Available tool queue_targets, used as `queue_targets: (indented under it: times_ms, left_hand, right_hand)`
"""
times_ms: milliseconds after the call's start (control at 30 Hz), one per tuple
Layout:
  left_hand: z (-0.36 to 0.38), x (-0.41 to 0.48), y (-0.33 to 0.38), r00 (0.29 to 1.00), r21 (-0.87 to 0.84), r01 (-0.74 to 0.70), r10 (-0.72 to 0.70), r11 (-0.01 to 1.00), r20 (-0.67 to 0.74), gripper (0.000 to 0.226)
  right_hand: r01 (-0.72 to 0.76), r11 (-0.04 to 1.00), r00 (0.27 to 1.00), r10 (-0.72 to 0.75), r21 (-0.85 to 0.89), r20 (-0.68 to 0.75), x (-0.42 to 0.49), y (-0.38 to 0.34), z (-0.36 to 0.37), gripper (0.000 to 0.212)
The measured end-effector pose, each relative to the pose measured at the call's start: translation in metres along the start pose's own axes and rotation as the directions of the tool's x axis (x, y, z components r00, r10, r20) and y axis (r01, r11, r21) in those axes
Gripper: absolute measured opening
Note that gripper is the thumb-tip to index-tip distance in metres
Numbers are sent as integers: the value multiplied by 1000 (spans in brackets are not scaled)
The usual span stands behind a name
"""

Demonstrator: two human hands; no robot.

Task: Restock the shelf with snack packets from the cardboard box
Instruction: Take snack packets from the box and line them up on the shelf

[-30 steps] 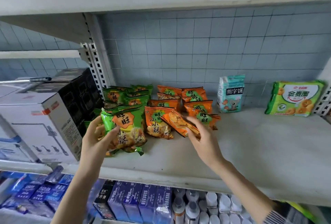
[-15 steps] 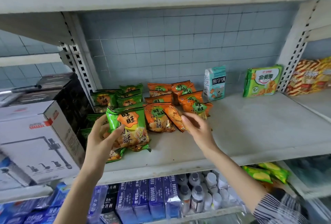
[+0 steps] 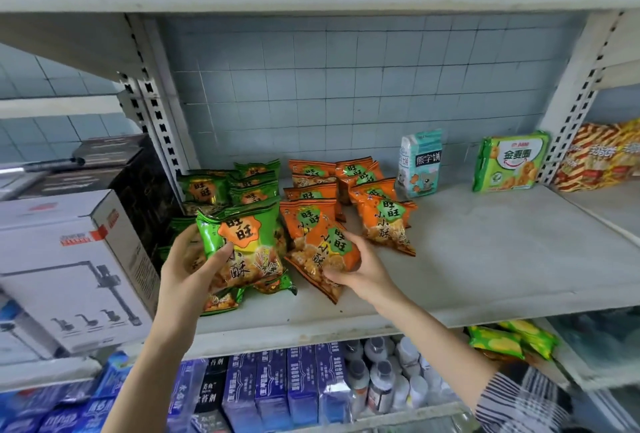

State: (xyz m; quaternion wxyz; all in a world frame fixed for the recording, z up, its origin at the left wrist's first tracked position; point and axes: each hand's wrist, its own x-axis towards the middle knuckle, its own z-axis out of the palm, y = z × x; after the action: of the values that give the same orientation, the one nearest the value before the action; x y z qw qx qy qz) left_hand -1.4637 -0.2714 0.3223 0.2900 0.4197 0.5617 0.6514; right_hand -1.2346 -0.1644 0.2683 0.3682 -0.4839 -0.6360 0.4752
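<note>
On the grey shelf [image 3: 485,259], green snack packets [image 3: 239,183] are stacked at the left and orange snack packets [image 3: 332,179] beside them. My left hand [image 3: 194,269] grips a green packet [image 3: 242,242] at the front of the green stack, holding it upright. My right hand [image 3: 363,269] grips an orange packet [image 3: 322,252] that lies tilted on the shelf in front of the orange stack. Another orange packet [image 3: 384,224] leans just to its right. No cardboard box of packets is in view.
A white appliance box [image 3: 69,269] and black boxes [image 3: 131,169] fill the neighbouring shelf at left. A blue-white biscuit carton [image 3: 419,165] and a green biscuit pack [image 3: 509,162] stand at the back right. Below are blue boxes [image 3: 270,387], small bottles [image 3: 381,377] and green-yellow packets [image 3: 509,339].
My right hand has closed around the orange packet and drawn it toward the shelf front. My left hand still holds the green packet. The view has shifted right.
</note>
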Motion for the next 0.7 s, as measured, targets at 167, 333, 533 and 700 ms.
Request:
queue_targets:
  times_ms: [167, 333, 533, 700]
  left_hand:
    - [-18, -6, -7, 999, -18, 30, -31, 999, -43, 49]
    - [-32, -8, -11, 998, -33, 40, -42, 999, -55, 54]
    - [-33, -14, -14, 997, -3, 53, -53, 999, -64, 50]
    - [-36, -19, -16, 998, -11, 48, -49, 999, -49, 47]
  right_hand:
    - [308, 927, 940, -330, -214, -79, 1, 5, 20, 76]
    - [389, 843, 901, -433, -372, -39, 14, 1, 25, 67]
    - [375, 773, 921, -376, -511, 107, 27, -1, 13, 69]
    - [411, 760, 912, -351, -503, 215, 23, 0, -1, 71]
